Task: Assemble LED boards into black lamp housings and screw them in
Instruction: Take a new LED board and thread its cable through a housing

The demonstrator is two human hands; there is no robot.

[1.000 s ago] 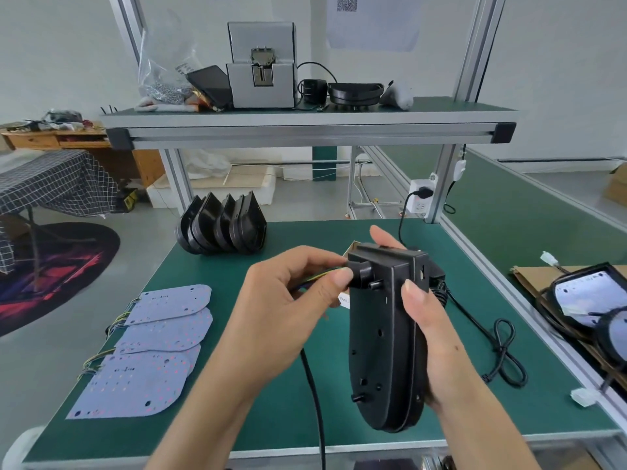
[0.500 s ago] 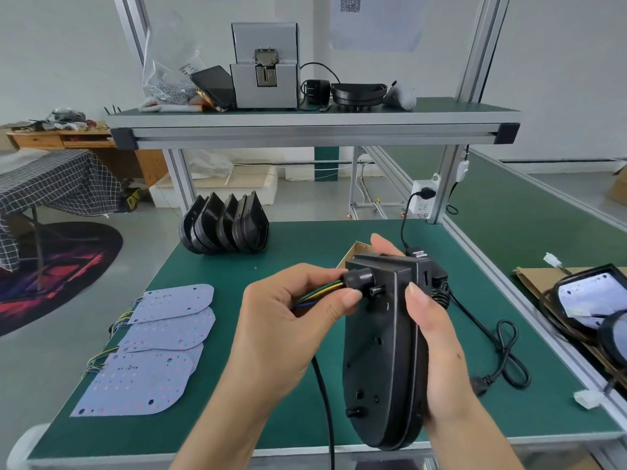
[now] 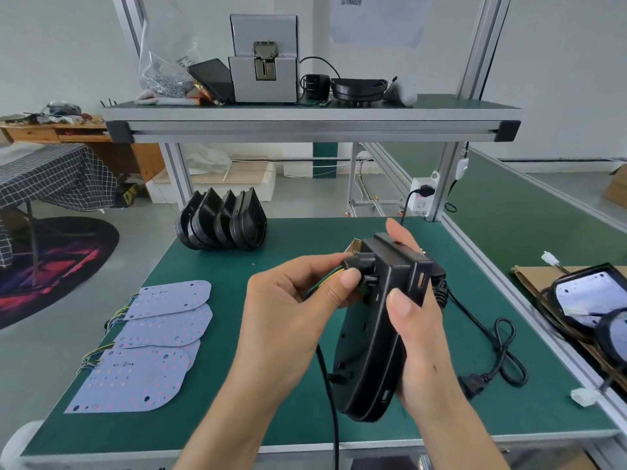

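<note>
The black lamp housing stands on edge above the green bench, a stiff, probably light shell; the right hand clasps its rim; the left hand pinches the soft wires at its port, best held gently.

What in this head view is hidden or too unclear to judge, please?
- Inside of the housing: faces away; whether an LED board sits in it is hidden.
- Wires: ends covered by the left hand.
- Right hand fingers: mostly behind the housing.

Right hand grips black housing; left hand pinches its wires.
</note>
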